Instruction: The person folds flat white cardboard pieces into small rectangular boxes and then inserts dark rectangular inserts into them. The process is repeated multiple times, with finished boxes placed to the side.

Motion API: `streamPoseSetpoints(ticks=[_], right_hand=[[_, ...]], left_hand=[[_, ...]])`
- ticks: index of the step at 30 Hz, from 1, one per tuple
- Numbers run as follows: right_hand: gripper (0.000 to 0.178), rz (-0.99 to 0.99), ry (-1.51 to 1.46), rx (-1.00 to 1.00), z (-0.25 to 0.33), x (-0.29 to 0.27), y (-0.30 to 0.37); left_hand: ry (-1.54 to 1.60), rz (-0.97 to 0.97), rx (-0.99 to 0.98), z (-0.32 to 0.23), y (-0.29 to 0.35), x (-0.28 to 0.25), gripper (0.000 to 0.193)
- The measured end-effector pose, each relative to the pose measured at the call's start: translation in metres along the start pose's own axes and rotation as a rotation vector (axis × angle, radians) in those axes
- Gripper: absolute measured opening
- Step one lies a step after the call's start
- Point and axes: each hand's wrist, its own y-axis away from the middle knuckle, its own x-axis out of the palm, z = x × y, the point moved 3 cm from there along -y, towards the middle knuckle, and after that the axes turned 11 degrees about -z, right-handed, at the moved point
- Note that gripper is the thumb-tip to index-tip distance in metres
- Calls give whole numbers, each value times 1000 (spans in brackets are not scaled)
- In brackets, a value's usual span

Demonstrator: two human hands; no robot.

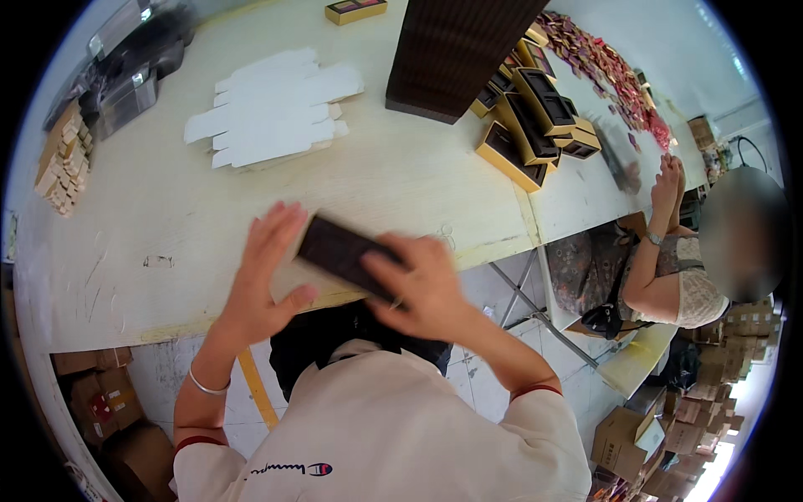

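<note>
A dark brown rectangular box insert (339, 253) is held near the table's front edge, slightly blurred. My right hand (418, 280) grips its right end, thumb and fingers around it. Just beyond its other end, my left hand (269, 268) is open, fingers stretched out and thumb apart, with nothing in it. Ahead of my left hand lies a pile of flat white carton blanks (268, 109). A tall stack of dark ridged pieces (456, 58) stands at the far middle.
Gold boxes with black inserts (523, 125) are heaped right of the stack. Another gold box (355, 10) lies at the back. Clear plastic covers (130, 96) and small cream pieces (65, 167) sit far left. A co-worker (669, 259) sits right, near many small reddish pieces (602, 71).
</note>
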Motion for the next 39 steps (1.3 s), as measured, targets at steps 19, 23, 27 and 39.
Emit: streamPoseSetpoints(ticks=[19, 23, 27, 39], right_hand=[[35, -429, 403, 71, -99, -118, -57], [41, -289, 296, -119, -42, -45, -47], [41, -148, 74, -348, 9, 11, -20], [29, -67, 124, -271, 15, 49, 12]], left_hand=[[-706, -248, 341, 65, -94, -34, 7], [-712, -386, 651, 25, -71, -34, 3], [-459, -208, 584, -34, 1, -4, 17], [-456, -217, 267, -3, 43, 27, 24]])
